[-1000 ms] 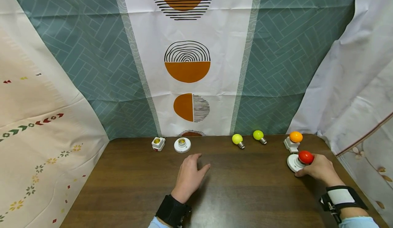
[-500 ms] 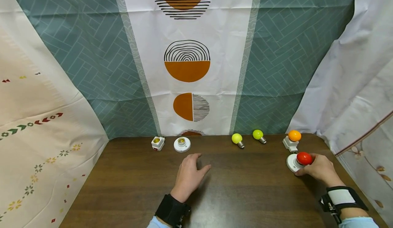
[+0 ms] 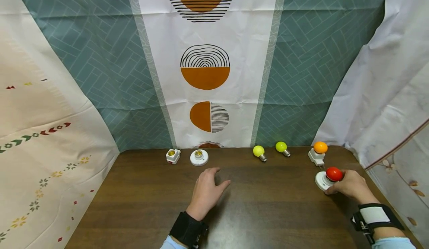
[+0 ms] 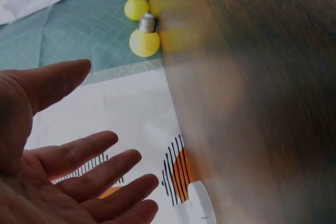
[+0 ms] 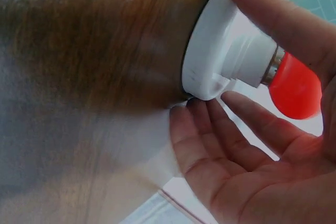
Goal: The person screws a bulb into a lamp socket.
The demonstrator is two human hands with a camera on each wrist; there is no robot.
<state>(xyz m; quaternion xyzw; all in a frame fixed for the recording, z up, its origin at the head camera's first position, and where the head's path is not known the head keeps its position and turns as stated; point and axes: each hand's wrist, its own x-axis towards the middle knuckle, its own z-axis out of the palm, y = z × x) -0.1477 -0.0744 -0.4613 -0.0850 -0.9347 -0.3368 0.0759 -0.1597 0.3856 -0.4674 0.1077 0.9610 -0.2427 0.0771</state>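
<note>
The white round plastic lamp socket point(image 3: 321, 182) with a glossy red globe bulb point(image 3: 334, 174) upright in it is within the right hand's point(image 3: 352, 187) grasp, thumb and fingers gripping opposite sides of its rim. In the head view that hand hides the socket's right side and most of its own fingers, and contact with the brown wooden table point(image 3: 261, 208) is hard to judge. The left hand point(image 3: 206, 191) hovers over the table, fingers loosely extended forward, thumb apart.
</note>
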